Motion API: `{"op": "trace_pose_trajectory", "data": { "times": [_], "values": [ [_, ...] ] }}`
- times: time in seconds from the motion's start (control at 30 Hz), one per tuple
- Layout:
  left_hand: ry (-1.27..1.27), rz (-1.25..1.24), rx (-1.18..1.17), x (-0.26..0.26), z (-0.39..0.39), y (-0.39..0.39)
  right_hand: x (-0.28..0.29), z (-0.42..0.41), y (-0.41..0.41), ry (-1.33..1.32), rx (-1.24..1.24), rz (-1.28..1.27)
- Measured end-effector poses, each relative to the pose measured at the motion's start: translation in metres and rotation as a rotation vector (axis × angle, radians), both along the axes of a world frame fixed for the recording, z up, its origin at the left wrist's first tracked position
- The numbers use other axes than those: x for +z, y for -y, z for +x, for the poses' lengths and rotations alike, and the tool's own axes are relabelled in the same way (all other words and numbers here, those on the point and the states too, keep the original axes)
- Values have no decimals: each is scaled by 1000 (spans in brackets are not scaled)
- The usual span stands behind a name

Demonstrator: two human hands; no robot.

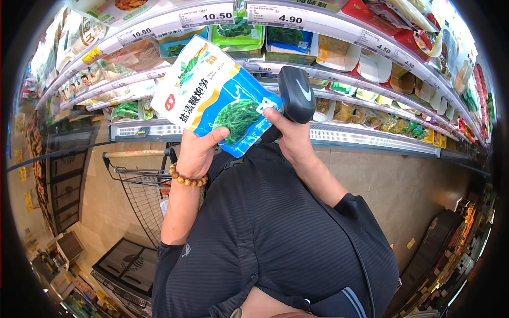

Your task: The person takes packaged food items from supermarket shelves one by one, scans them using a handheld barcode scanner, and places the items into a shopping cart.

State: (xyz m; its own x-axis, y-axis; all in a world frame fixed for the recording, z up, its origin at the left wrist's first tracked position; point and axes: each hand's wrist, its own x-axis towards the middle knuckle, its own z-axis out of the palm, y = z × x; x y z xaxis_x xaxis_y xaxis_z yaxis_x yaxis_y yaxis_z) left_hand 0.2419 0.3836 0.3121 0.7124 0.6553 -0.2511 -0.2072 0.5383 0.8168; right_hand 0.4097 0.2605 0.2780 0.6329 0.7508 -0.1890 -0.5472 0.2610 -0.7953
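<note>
A flat blue, white and gold food packet [216,95], printed with shredded green vegetable and bearing writing, is tilted in front of my chest. My left hand [201,149] grips its lower left edge, thumb on the front and fingers hidden behind. In my right hand [292,133] is a black handheld barcode scanner [297,95], its head pointing away from me. The right thumb also presses on the packet's right corner. Most of the scanner's handle is hidden by the hand and packet.
A refrigerated shelf unit [377,137] spans the far side, its tiers full of packaged foods behind price strips [278,18]. A wire shopping cart [137,190] stands at my left. Below it is a dark crate [127,264] on the tiled floor [350,175].
</note>
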Motion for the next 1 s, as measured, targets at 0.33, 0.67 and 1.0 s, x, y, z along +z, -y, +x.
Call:
{"op": "trace_pose_trajectory", "data": {
  "times": [0.33,0.67,1.0],
  "values": [
    [130,-79,30,-17,-8,-3,-3,5,-1,12,-64,3],
    [86,-229,121,-63,2,-14,13,4,-6,564,6,-102],
    [493,-472,-61,-79,11,-31,35,-23,-21,1344,557,349]
  ]
}}
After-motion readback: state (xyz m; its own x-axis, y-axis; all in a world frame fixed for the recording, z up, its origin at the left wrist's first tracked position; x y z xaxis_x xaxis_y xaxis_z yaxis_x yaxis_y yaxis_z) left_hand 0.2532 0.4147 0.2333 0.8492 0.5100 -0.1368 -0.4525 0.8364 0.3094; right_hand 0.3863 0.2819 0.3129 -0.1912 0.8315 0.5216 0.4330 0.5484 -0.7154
